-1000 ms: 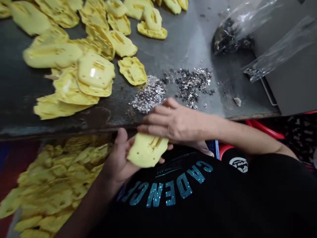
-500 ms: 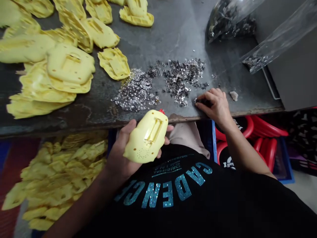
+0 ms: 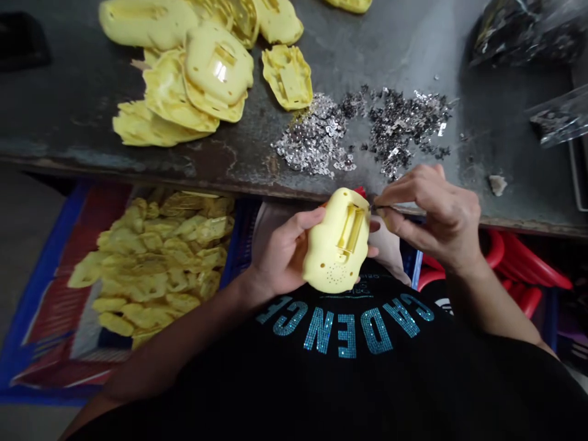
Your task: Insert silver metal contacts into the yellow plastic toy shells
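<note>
My left hand [image 3: 287,251] grips a pale yellow plastic toy shell [image 3: 333,257], its battery slot and ring of small holes facing up. A bit of red shows at the shell's top end. Close by its upper right edge, my right hand [image 3: 434,211] pinches a tiny dark piece, probably a metal contact, mostly hidden by the fingertips. On the table edge beyond lie a pile of shiny silver metal pieces [image 3: 315,138] and, to its right, a pile of darker metal contacts [image 3: 408,125].
Yellow shells [image 3: 218,67] are stacked on the metal table [image 3: 68,116] at the left. Below stands a blue crate [image 3: 27,331] holding many yellow parts [image 3: 160,257]. Plastic bags [image 3: 528,30] of metal pieces lie at the right, and red rings [image 3: 528,257] sit under the table.
My right hand has come off the tabletop toward the shell, pinching a small piece. The view has swung left, so things on the table appear further right. The left hand keeps its grip.
</note>
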Tool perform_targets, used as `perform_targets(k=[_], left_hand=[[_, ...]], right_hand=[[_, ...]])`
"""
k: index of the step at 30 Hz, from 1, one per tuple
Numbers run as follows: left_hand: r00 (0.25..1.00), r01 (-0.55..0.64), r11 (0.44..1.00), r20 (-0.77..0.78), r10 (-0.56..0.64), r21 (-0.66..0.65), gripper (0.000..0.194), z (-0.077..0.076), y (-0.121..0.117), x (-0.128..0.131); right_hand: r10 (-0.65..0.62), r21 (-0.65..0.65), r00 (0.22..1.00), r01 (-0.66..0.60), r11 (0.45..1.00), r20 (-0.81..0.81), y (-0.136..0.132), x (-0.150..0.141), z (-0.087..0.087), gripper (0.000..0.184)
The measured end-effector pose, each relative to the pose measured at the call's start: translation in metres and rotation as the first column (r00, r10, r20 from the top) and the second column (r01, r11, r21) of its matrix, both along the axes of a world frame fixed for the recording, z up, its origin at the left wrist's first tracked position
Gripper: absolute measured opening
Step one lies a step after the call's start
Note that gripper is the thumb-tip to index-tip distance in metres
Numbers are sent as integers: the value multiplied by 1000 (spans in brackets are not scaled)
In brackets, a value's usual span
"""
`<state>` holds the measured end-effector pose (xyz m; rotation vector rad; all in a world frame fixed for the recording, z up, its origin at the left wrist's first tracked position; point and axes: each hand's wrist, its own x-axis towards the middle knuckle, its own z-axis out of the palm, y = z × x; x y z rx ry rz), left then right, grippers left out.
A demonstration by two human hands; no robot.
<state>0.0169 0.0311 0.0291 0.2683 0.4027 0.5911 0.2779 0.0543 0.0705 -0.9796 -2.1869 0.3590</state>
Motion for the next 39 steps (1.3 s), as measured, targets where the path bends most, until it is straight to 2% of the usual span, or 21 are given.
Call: perform_targets(k=[4,9,15,19,24,28,30,34,36,39], left_hand=[[992,39,999,119,-40,15,51,0,-3,-5],[986,6,999,165,-12,39,49,2,-5,-7],[986,8,999,168,-16,46,49,4,-6,-6],[989,-13,998,151,4,59,50,7,-6,-1],[995,-64,994,83,56,92,51,11,-5,3],[996,-74,992,65,68,97,48,14,-5,5],[996,-81,992,55,76,101,43,14,-6,6],[995,-84,990,64,77,112,45,12,-6,6],[994,-83,991,76,76,104,47,11,-6,6],[994,-62,996,98,55,68,52,10,-6,4]], right_hand=[[28,-8,995,-27,1000,92,5,-12,3,14],[51,22,997,-52,998,51,9,-15,1,10],[93,97,989,-104,990,111,9,-13,0,4],[79,146,979,-107,983,186,9,-10,0,10],[68,270,970,-133,954,235,8,-9,1,12],[76,232,956,-145,962,283,6,-6,4,16],[83,217,957,-147,965,277,6,-5,5,16],[100,211,965,-153,965,243,4,-7,6,17],[94,169,974,-130,977,205,1,-7,5,22],[23,141,988,-44,989,151,-4,-8,-1,27]])
